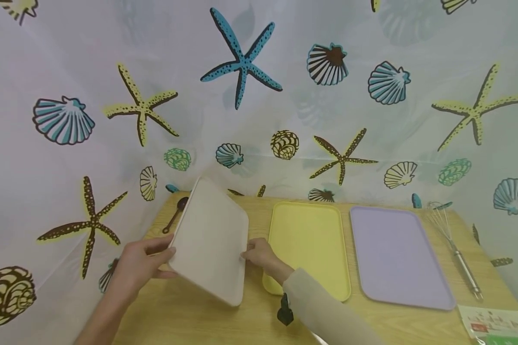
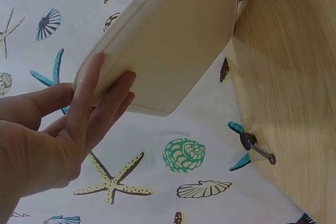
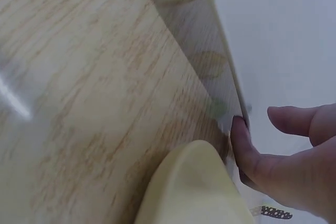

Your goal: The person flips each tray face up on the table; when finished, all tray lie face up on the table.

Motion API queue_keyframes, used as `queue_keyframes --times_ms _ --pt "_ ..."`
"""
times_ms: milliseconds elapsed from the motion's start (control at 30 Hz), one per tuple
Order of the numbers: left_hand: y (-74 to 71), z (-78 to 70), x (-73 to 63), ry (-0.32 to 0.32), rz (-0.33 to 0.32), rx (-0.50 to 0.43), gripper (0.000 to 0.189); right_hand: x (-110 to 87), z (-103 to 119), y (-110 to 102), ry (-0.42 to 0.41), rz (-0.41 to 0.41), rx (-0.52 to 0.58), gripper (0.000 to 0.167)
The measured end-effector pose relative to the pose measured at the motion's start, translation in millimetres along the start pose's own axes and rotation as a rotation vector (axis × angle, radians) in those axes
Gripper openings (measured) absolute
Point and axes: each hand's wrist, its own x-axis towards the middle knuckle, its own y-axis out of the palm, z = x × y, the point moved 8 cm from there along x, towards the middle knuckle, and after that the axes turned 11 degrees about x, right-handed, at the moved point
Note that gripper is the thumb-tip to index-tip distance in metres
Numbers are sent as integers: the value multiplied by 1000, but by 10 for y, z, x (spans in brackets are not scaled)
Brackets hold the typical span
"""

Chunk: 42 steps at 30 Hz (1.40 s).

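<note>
A white tray [image 1: 211, 244] is tilted up at a steep angle over the left part of the table, its flat face towards me. My left hand [image 1: 140, 263] grips its left edge, thumb on the near face. In the left wrist view, the fingers [image 2: 118, 85] of that hand lie spread against the tray's underside. My right hand [image 1: 263, 256] holds the opposite edge low down, with fingertips at the rim in the right wrist view. Just right of this hand lies a yellow tray [image 1: 308, 249], flat on the table.
A purple tray [image 1: 399, 256] lies right of the yellow one, then a whisk [image 1: 457, 256] and a printed packet [image 1: 496, 323] by the table's right edge. Behind the white tray is a dark measuring spoon [image 1: 176, 215]. A shell-patterned curtain [image 1: 259, 120] surrounds the wooden table [image 1: 185, 316].
</note>
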Motion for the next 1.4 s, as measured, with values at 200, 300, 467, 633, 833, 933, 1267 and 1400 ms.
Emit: queue_keyframes --times_ms 200,300,467,633,833,933,1267,1400 --pt "-27 22 17 15 31 17 55 36 -47 -55 -5 6 12 35" --pt "-35 23 18 46 52 60 57 23 -49 -83 4 -5 49 38" --pt "-35 33 30 85 93 52 63 -7 -46 -149 41 -53 87 38" --pt "-50 43 119 119 118 -48 64 -24 -56 -199 70 -58 127 37" --pt "-25 83 259 122 142 -87 66 -52 -86 -212 88 -47 193 43" --pt "-13 84 339 130 145 -63 66 -75 -107 -213 91 -51 190 47" --pt "19 116 536 122 147 -57 65 -193 -119 -233 74 -24 170 48" --pt "18 183 616 119 157 -46 65 -231 -111 -249 68 -11 173 49"
